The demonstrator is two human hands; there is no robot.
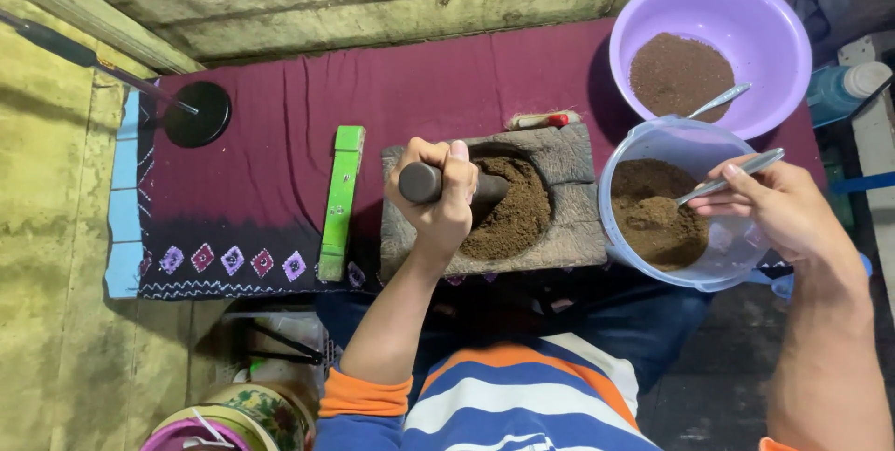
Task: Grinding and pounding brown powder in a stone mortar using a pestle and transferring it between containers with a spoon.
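Fingers [459, 167] grip pestle [447, 185]; right hand [783, 209] holds spoon [732, 174].

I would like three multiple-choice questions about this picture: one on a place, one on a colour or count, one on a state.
1. Where does the green bar lie?
A. left of the stone mortar
B. inside the purple bowl
C. on the person's lap

2. How many spoons show?
A. one
B. two
C. four

3. What does the left hand do?
A. rests open
B. grips the pestle
C. holds a cup

Answers: 1 A, the bar lies on the cloth left of the mortar. 2 B, one spoon in the bowl, one spoon in the right hand. 3 B, fingers wrap the pestle.
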